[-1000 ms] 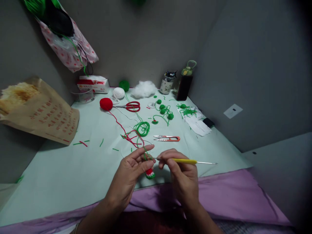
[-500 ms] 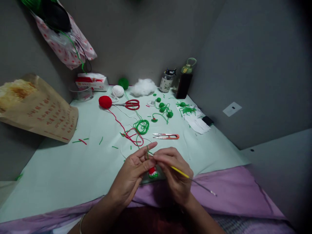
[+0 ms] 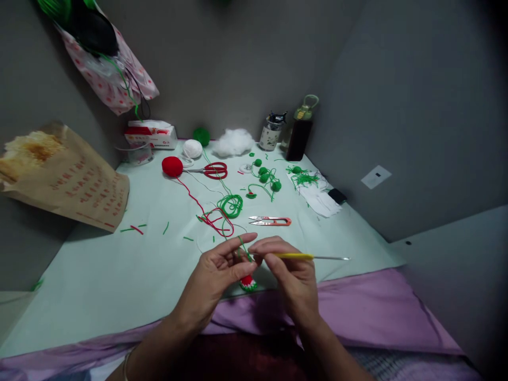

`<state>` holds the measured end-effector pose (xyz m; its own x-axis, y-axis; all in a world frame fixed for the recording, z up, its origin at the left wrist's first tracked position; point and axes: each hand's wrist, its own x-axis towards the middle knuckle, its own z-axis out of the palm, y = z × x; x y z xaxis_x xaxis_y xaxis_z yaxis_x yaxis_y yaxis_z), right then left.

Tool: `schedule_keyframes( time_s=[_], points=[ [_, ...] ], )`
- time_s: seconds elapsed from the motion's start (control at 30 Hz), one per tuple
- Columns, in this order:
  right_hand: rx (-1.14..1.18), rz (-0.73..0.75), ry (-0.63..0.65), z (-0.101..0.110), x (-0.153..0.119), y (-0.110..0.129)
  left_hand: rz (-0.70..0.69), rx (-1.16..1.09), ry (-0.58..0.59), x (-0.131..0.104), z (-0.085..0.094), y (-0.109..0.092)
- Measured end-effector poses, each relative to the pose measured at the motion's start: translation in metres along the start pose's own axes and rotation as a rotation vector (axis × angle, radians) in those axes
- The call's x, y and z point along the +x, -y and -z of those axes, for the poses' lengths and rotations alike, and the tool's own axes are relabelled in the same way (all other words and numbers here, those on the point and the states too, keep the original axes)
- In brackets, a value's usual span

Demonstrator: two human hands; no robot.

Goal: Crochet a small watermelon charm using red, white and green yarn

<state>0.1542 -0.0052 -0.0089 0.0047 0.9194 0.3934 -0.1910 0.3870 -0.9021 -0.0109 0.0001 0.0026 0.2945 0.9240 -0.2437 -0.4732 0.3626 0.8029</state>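
My left hand pinches a small crocheted piece, red with a white and green edge, between thumb and fingers. Green yarn runs over its raised index finger. In my right hand is a crochet hook with a yellow grip, held nearly level, its far metal end pointing right. The hook's working tip is at the yarn beside my left fingers, partly hidden. Beyond the hands lie orange thread snips, a coil of green yarn and loose red yarn.
A red yarn ball, red-handled scissors, white stuffing and small green crocheted balls lie farther back. A paper bag stands at left. A bottle and a pen cup stand at the back right.
My right hand has turned the crochet hook from slanting down to the right to nearly level. My left hand still holds the crocheted piece in about the same place.
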Motion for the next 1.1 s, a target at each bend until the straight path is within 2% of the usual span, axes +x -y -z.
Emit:
schedule_keyframes(
  time_s=[0.13,0.27,0.37,0.43,0.53,0.6,0.63,0.67,0.77,0.9,1.0,1.1],
  points=[
    [-0.055,0.006,-0.022,-0.005,0.001,-0.002,0.001,0.032,-0.022,0.001,0.002,0.002],
    [-0.036,-0.019,-0.05,-0.004,0.002,-0.003,0.023,-0.014,-0.006,0.002,0.003,0.002],
    [-0.096,0.018,-0.046,-0.004,0.002,-0.003,0.005,-0.053,-0.009,0.004,0.0,0.003],
    [-0.232,0.108,-0.024,-0.006,0.001,-0.004,-0.025,-0.072,-0.054,0.006,-0.004,0.005],
    [-0.573,0.398,0.048,-0.007,-0.005,-0.009,-0.067,-0.127,-0.138,0.008,-0.009,0.01],
    [-0.715,0.567,0.083,-0.006,-0.008,-0.011,-0.035,-0.184,-0.133,0.008,-0.01,0.011],
    [-0.723,0.582,0.086,-0.005,-0.009,-0.012,0.003,-0.209,-0.11,0.008,-0.009,0.011],
    [-0.694,0.546,0.074,-0.003,-0.009,-0.011,0.042,-0.226,-0.083,0.008,-0.007,0.01],
    [-0.461,0.295,-0.032,0.003,-0.006,-0.005,0.109,-0.225,-0.039,0.009,0.0,0.005],
    [-0.094,0.065,-0.154,0.008,0.002,0.0,0.098,-0.148,-0.063,0.009,0.003,-0.001],
    [-0.072,0.025,-0.085,0.004,0.003,-0.001,0.046,-0.088,-0.051,0.007,-0.002,-0.002],
    [-0.328,0.181,0.028,-0.004,-0.002,-0.006,0.003,-0.079,-0.034,0.007,-0.007,0.001]
  ],
)
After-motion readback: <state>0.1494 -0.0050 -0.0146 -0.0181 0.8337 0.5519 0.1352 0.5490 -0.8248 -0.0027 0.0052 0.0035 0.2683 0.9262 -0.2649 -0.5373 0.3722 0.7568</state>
